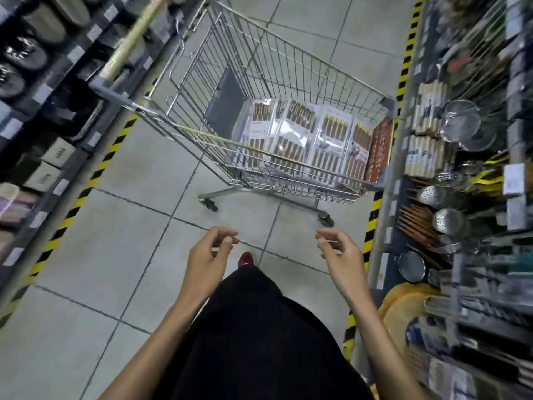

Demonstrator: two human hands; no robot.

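Observation:
A wire shopping cart (288, 64) stands in the aisle ahead of me, turned at an angle. Several flat packs of chopsticks (300, 140) stand upright in its near end, beside a red pack (380, 151). My left hand (207, 261) and my right hand (340, 255) hang in front of me, short of the cart. Both have loosely curled fingers and hold nothing. Neither touches the cart.
Shelves on the right hold strainers (461, 122), skimmer ladles (447, 220) and boxed utensils (424, 157). Shelves on the left hold dark pans (26, 53) and small boxes (49, 166). Yellow-black tape (86, 186) marks the floor edges. A red shoe (246, 259) shows below.

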